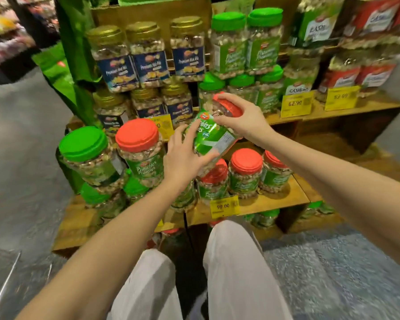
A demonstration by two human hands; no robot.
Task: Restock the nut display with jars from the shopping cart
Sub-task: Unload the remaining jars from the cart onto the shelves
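Observation:
A red-lidded pistachio jar (211,135) with a green label is tilted in the air above the lower wooden shelf (273,202). My right hand (239,116) grips its lid end. My left hand (185,155) holds its lower body from the left. Below it stand three red-lidded jars (246,172) in a row. To the left, a red-lidded jar (140,151) and a green-lidded jar (86,153) sit stacked on other jars. The shopping cart is not clearly seen; a thin metal bar shows at the bottom left.
Gold-lidded nut mix jars (148,54) and green-lidded pistachio jars (245,42) fill the upper tiers. Cashew bags (300,77) lie at the right. Yellow price tags (224,206) hang on the shelf fronts. A green banner (65,65) stands at the left. Grey floor surrounds the display.

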